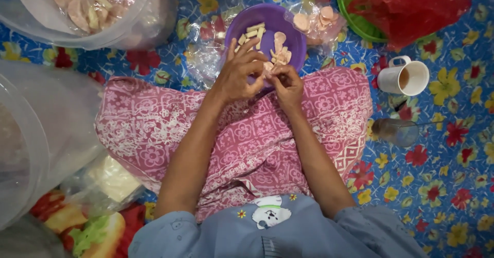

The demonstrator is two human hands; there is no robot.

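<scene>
Over the purple bowl point(267, 26), both hands' fingertips point(268, 74) pinch a pale piece point(268, 66).

Purple bowl point(267, 26): smooth plastic, slight sheen. Clear bags point(206, 37) beside it: thin glossy film, crinkled. White mug point(406, 77): smooth, matt plastic by the look. Pink patterned skirt point(247, 134): matt woven cloth. Floral floor mat point(453, 175): smooth, faintly glossy.

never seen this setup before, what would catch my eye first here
First, the two hands meeting at centre: the left hand and right hand pinch a small pale piece over a purple bowl of cut pieces. Below them lies a pink patterned cloth on a bright blue flowered mat, with a white mug at right.
</scene>
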